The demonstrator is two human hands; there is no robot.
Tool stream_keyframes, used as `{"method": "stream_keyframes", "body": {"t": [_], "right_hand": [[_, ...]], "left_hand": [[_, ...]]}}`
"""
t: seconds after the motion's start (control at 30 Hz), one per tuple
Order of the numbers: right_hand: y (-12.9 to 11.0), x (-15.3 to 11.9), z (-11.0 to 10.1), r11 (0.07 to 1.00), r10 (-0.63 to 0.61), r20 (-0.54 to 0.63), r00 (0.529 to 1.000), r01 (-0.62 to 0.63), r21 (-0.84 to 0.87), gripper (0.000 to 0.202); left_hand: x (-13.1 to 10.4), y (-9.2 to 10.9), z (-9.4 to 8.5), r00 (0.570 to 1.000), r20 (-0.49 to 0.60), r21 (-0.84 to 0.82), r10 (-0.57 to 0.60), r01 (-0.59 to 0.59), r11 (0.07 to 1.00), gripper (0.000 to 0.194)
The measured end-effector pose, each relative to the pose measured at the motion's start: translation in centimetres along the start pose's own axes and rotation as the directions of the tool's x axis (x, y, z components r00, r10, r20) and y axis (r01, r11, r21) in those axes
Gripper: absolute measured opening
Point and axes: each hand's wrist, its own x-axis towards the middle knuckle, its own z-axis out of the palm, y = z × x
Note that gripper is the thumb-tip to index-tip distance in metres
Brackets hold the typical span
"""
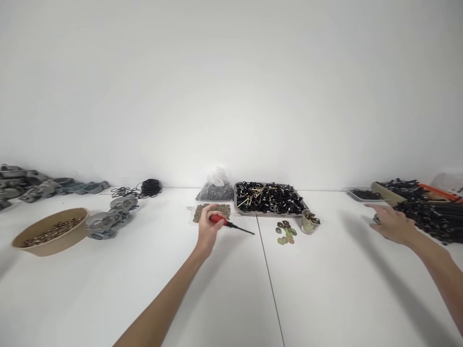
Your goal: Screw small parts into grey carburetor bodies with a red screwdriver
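My left hand [208, 231] is closed round the red handle of a screwdriver [226, 222], and its dark shaft points right, over the table. Behind that hand lies a clear tray of small brass-coloured nuts or inserts [223, 210]. At the right, my right hand [394, 225] is above the table, beside a pile of black parts [430, 221]. Between its thumb and stretched forefinger shows something small and grey [376, 220], too blurred to name. Several flat yellowish washers [283, 233] lie between the hands, next to a clear cup [309, 223] holding more of them.
A metal tray [253, 213] of black parts stands at the back, beside a plastic bag [216, 188] of dark pieces. To the left are a bowl [54, 246] of metal fasteners, grey clamps [108, 219] and black cord [150, 188]. A shallow clear container [365, 194] sits back right.
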Motion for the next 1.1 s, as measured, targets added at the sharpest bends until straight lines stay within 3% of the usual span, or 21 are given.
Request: {"method": "stream_keyframes", "body": {"t": [0.07,0.13,0.27,0.4,0.5,0.57,0.63,0.8,0.93,1.1], "right_hand": [[-3.5,0.2,0.7,0.992,-0.108,0.048,0.993,0.105,0.075,0.047],[-7.5,-0.4,1.2,0.954,-0.167,0.003,0.986,0.161,0.252,0.046],[-13.0,-2.2,2.7,0.734,-0.134,-0.034,0.99,0.122,0.668,0.04],[-13.4,-3.1,5.6,0.63,-0.098,-0.028,0.995,0.084,0.772,0.037],[-12.7,-3.1,7.7,0.659,-0.218,-0.017,0.976,0.16,0.735,0.036],[-12.5,-2.9,8.7,0.704,-0.281,-0.051,0.958,0.242,0.668,0.035],[-12.6,-2.9,9.2,0.737,-0.307,-0.104,0.946,0.305,0.603,0.033],[-13.0,-3.1,9.4,0.757,-0.332,-0.173,0.927,0.371,0.537,0.031],[-13.3,-3.4,8.8,0.75,-0.359,-0.166,0.918,0.39,0.534,0.027],[-13.6,-3.6,8.0,0.749,-0.348,-0.159,0.924,0.376,0.545,0.024]], "left_hand": [[-0.4,-0.4,0.5,0.992,0.125,0.173,0.02,-0.042,0.984,0.054],[-0.8,-1.1,0.6,0.977,0.209,0.338,0.028,-0.1,0.936,0.051],[-1.6,-2.7,0.3,0.93,0.367,0.591,0.019,-0.249,0.767,0.036],[-2.1,-2.6,0.5,0.891,0.455,0.744,-0.005,-0.377,0.552,0.033],[-0.9,-0.5,-0.4,0.925,0.38,0.863,0.012,-0.358,0.357,0.034],[0.8,2.0,-2.5,0.967,0.245,0.944,0.07,-0.255,0.21,0.032],[2.7,5.1,-5.9,0.983,0.088,0.992,0.159,-0.1,0.071,0.038],[4.4,11.8,-15.7,0.922,-0.215,0.939,0.321,0.286,-0.191,0.051],[3.5,13.1,-21.0,0.903,-0.332,0.862,0.273,0.408,-0.299,0.061],[3.4,12.2,-24.3,0.897,-0.405,0.822,0.176,0.442,-0.361,0.06]]}}
